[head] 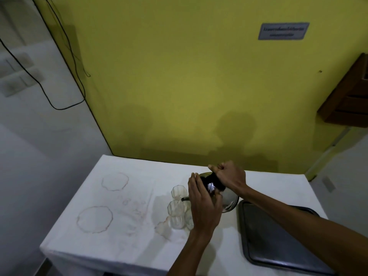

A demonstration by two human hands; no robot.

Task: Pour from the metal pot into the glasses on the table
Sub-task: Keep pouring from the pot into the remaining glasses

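A shiny metal pot (229,198) is held tilted to the left above the white table (95,216). My right hand (231,177) is closed around its black handle at the top. My left hand (203,204) rests flat against the pot's lid and side, fingers together. The pot's dark spout (184,199) points over a clear ribbed glass (176,215) near the table's middle. A second clear glass (178,191) stands just behind it. Another glass (189,220) is partly hidden by my left hand.
A dark metal tray (278,242) lies on the table at the right. The white tablecloth has brown ring stains (95,219) on its left half. A yellow wall runs behind the table, and a brown wooden shelf (350,96) hangs at the right.
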